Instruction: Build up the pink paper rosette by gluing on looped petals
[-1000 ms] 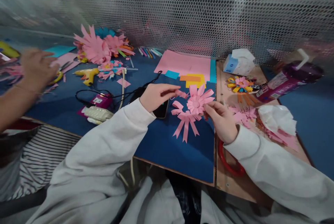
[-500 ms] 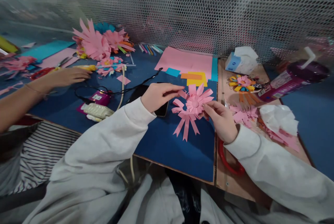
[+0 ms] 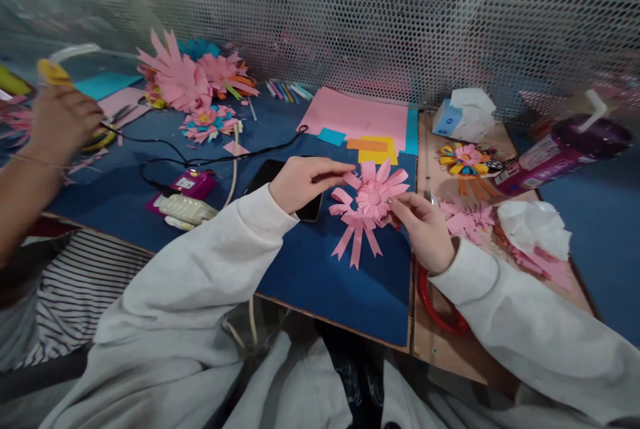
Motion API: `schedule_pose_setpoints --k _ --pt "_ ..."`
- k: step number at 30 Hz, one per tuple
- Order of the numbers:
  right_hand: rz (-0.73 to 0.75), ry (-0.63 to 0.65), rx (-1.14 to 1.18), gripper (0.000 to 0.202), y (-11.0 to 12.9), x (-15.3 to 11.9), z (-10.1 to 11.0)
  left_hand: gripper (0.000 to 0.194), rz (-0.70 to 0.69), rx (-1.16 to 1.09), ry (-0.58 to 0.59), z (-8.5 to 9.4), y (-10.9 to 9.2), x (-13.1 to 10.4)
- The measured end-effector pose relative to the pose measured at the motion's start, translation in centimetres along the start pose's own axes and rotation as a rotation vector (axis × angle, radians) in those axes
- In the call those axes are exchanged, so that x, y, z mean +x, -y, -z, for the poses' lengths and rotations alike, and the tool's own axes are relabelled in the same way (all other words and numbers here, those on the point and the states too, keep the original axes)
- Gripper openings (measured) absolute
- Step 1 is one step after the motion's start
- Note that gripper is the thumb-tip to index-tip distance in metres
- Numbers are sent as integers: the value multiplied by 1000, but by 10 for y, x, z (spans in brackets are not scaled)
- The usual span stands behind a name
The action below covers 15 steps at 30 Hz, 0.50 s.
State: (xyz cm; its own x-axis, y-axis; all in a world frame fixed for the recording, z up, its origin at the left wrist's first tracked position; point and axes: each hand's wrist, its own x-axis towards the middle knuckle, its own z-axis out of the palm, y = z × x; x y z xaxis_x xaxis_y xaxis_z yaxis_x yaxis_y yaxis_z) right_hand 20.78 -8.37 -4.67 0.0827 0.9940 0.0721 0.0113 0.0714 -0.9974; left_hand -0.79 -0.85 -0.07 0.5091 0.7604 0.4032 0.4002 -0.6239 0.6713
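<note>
Centrally, the layered pink paper flower with notched strips (image 3: 373,198) spreads between both hands, above the blue tabletop (image 3: 340,302); the right hand (image 3: 425,225) pinches its right edge, the left hand (image 3: 310,182) its upper-left petal, contact there partly hidden.

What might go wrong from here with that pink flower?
Two risks, I'd guess: the left hand and right hand both pinch the pink paper flower, so a hard pull could tear its thin strips. Nearby, the black cord by the purple box could snag.
</note>
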Motion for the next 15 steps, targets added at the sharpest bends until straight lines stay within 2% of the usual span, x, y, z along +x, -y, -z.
schedule_pose_setpoints --k 5,11,15 --pt "19 -6 3 19 0 0 0 23 0 19 13 1 1 1" --pt "16 -9 -23 22 0 0 1 22 -93 73 20 1 2 1" --pt "17 -19 -34 23 2 1 0 23 -72 -16 21 0 2 0"
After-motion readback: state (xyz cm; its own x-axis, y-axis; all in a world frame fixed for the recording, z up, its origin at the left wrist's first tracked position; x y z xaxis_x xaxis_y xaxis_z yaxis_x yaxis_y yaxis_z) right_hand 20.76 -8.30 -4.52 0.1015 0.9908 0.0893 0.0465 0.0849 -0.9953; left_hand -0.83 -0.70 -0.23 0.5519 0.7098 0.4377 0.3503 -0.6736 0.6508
